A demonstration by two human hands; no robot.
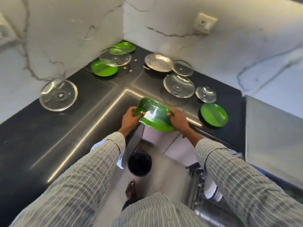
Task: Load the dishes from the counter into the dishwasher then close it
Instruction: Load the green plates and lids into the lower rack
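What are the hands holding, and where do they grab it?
A green plate: left hand grips its left rim, right hand its right rim.

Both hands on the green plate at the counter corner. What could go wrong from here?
1. Both hands, left hand and right hand, hold the green leaf plate tilted, by its edges only; it could slip on the way to the dishwasher rack.
2. A glass lid sits just behind the plate; a swing could knock it.
3. The black bin stands on the floor below; a dropped plate could hit it.
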